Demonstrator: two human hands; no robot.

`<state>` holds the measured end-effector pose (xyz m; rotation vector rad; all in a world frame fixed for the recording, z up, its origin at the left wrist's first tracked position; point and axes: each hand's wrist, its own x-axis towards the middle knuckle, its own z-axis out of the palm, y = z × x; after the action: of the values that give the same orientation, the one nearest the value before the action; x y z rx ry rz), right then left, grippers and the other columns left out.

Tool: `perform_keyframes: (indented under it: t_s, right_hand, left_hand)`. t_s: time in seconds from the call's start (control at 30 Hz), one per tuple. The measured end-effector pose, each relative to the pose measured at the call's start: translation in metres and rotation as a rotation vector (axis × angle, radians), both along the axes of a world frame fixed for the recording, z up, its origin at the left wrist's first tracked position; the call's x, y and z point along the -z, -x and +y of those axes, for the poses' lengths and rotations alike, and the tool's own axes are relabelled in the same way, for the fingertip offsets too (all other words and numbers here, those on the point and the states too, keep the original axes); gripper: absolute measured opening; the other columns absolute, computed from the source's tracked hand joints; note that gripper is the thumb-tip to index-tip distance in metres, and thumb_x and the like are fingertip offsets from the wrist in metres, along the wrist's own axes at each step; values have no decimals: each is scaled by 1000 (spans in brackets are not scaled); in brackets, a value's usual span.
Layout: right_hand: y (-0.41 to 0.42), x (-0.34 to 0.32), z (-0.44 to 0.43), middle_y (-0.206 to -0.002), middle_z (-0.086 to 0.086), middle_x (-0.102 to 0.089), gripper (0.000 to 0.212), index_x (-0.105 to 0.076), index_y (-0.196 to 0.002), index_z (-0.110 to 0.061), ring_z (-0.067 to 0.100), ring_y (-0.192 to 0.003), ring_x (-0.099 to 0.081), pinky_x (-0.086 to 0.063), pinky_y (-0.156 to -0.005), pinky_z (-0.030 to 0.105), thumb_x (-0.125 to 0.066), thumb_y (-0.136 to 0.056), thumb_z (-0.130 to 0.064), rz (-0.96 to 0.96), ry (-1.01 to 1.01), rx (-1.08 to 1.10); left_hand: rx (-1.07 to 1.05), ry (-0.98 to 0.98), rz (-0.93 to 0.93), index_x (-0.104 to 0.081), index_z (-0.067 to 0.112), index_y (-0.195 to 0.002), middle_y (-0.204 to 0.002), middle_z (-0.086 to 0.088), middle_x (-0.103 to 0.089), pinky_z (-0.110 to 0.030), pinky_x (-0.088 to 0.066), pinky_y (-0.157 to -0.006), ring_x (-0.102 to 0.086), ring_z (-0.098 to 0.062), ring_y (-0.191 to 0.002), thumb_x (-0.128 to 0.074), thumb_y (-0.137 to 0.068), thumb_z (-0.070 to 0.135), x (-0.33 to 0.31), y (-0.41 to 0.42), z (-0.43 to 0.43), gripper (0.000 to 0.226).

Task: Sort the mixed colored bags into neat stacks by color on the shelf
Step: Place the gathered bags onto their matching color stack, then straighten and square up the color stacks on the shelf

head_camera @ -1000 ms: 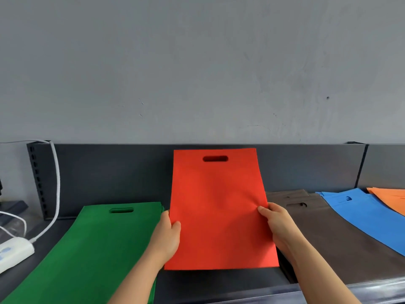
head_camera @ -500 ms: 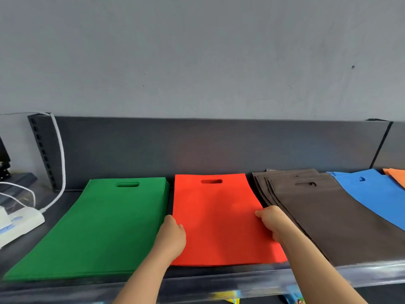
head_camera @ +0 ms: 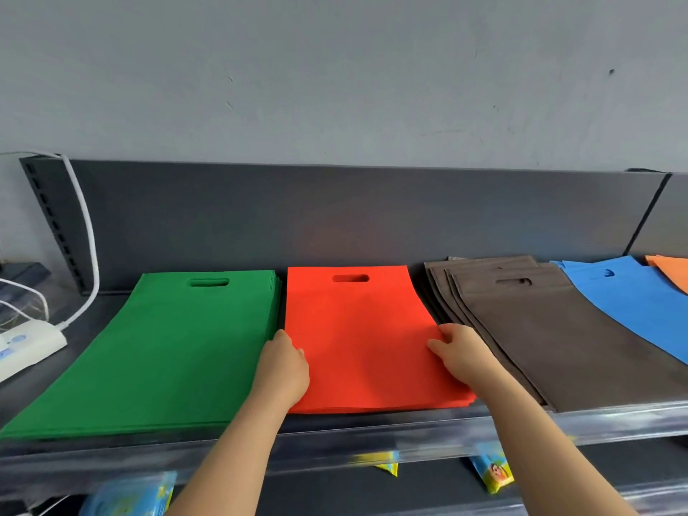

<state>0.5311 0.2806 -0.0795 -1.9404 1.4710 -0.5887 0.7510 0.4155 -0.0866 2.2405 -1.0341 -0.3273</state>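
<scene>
A red bag (head_camera: pixel 357 329) with a cut-out handle lies flat on the dark shelf (head_camera: pixel 372 422), on top of a thin red stack. My left hand (head_camera: pixel 284 361) grips its left edge and my right hand (head_camera: pixel 456 348) grips its right edge, fingers on top. A neat green stack (head_camera: pixel 167 344) lies to the left, touching my left hand. To the right sits a fanned-out brown stack (head_camera: pixel 540 329), then blue bags (head_camera: pixel 633 299) and an orange bag (head_camera: pixel 670 270) at the frame edge.
A white power strip (head_camera: pixel 26 348) and white cable (head_camera: pixel 87 232) sit at the shelf's left end. The dark back panel (head_camera: pixel 335 217) stands behind the stacks. Below the clear shelf lip, colourful packets (head_camera: pixel 491 469) hang on a lower level.
The red bag went from upright against the back panel to flat on the shelf between the green and brown stacks. Both hands stayed on its side edges.
</scene>
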Motion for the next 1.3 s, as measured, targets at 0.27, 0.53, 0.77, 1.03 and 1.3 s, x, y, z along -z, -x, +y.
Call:
perform_keyframes:
  t_s: [0.27,0.53,0.77,1.03,1.3]
  right_hand:
    - [-3,4,19,-103,11,-58,23,-54,-101,-6,30,-96,-55,-40,-77,34,-55,-91,-27,207,201,-27]
    - [14,-6,38,-114,6,-57,30,-60,-110,-4,26,-112,-52,-43,-85,34,-52,-92,-27,225,368,-51]
    - [86,-25,3,-144,4,-43,49,-45,-138,-11,18,-134,-38,-30,-106,28,-47,-96,-36,324,452,-6]
    - [200,-24,-104,-150,5,-35,59,-36,-144,-20,22,-139,-31,-27,-114,39,-46,-93,-48,575,301,-29]
    - [220,-2,-136,-154,-1,-24,57,-31,-145,-35,25,-140,-22,-23,-113,43,-35,-93,-59,571,210,-233]
  left_hand:
    - [56,-15,-278,-42,3,-126,-122,-12,-51,-32,-44,-88,-50,-25,-107,-48,-94,5,3,5,3,33]
    - [197,74,-496,-51,20,-133,-129,2,-57,-35,-44,-92,-55,-21,-112,-42,-98,35,-20,31,-1,39]
    - [342,153,-482,-55,27,-130,-125,7,-59,-32,-42,-92,-54,-20,-108,-42,-97,37,-32,106,-38,37]
    - [273,-119,-172,-51,5,-112,-114,-12,-60,-32,-40,-78,-56,-31,-108,-51,-94,39,-34,197,-132,38]
    - [-34,-64,301,-49,4,-85,-89,-7,-53,-30,-38,-73,-48,-26,-83,-71,-83,31,-42,227,-182,35]
